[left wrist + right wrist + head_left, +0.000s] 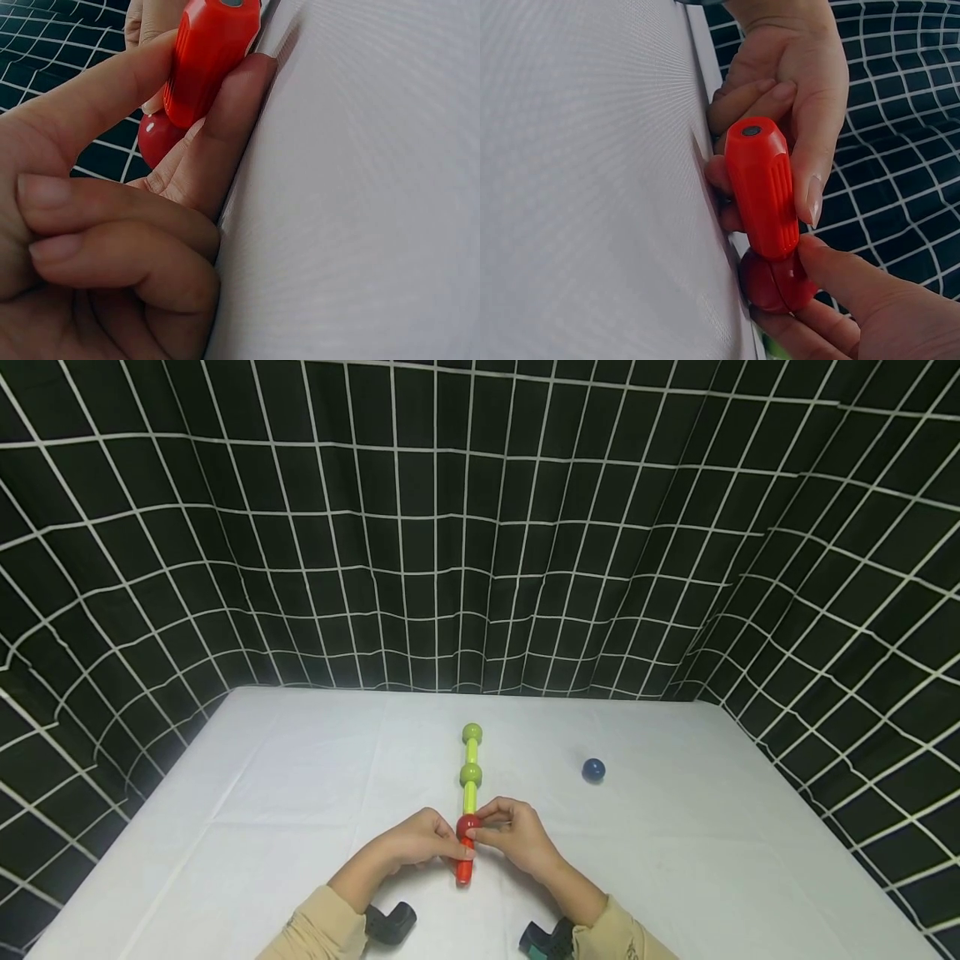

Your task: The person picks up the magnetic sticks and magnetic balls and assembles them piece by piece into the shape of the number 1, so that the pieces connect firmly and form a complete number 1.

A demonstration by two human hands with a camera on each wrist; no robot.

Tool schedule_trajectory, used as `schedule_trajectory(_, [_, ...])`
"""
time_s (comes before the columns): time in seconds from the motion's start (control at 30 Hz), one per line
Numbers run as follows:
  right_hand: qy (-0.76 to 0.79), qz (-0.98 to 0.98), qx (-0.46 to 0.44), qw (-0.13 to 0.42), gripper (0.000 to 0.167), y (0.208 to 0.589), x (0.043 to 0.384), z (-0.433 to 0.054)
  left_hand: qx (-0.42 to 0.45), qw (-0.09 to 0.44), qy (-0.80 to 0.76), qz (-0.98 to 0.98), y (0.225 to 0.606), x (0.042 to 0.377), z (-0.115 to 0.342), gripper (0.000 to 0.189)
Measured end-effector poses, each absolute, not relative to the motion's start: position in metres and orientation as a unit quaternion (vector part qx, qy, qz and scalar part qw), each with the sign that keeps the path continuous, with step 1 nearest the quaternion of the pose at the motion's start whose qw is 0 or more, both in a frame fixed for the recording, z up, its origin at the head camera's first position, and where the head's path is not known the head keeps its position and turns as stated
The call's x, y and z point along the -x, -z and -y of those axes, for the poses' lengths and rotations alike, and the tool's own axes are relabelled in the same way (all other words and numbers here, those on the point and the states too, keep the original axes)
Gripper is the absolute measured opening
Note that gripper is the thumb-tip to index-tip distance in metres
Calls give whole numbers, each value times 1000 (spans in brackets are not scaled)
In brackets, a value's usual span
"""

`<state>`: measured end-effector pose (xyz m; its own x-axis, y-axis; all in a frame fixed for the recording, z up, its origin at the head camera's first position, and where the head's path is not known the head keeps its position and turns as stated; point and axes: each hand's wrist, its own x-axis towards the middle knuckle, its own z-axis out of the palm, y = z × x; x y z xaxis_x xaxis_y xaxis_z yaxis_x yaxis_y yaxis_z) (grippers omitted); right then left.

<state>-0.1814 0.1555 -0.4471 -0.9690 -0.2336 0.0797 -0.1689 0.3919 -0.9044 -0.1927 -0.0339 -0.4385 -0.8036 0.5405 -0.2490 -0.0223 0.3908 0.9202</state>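
A straight chain of rods and balls lies on the white table. From its far end run a green ball [472,732], a yellow-green rod [472,752], a second green ball [470,775], another yellow-green rod [469,797], a red ball [468,826] and a red rod [464,870] with a dark spot in its end. My left hand [422,838] pinches the red rod between thumb and forefinger, its other fingers curled. Thumb and fingers of my right hand [519,837] grip the red ball, which touches the rod's far end. Whether rod and ball are joined, I cannot tell.
A dark blue ball [593,770] sits by itself to the right on the white table [675,827]. Black devices [392,923] are at both wrists by the tan sleeves. A black curtain [420,543] with a white grid surrounds the table's back and sides.
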Motion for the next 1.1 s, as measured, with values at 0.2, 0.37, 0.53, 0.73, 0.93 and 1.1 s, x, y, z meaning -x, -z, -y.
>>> schedule_trajectory(0.2, [533, -837, 113, 41, 27, 447, 182, -155, -157, 271, -528, -790, 437, 192, 34, 29])
schedule_trajectory(0.37, [522, -845, 115, 33, 28, 448, 184, -156, -157, 272, -525, -791, 437, 192, 35, 29])
schedule_trajectory(0.53, [513, -854, 89, 4, 28, 448, 188, -162, -159, 269, -519, -796, 437, 193, 34, 29])
schedule_trajectory(0.73, [525, -849, 33, -47, 28, 446, 197, -178, -156, 268, -515, -799, 437, 193, 33, 29])
schedule_trajectory(0.93, [511, -856, -6, -82, 33, 446, 206, -195, -150, 275, -513, -799, 437, 193, 33, 29])
schedule_trajectory(1.1, [514, -853, -21, -91, 35, 445, 212, -209, -152, 277, -518, -794, 437, 194, 34, 29])
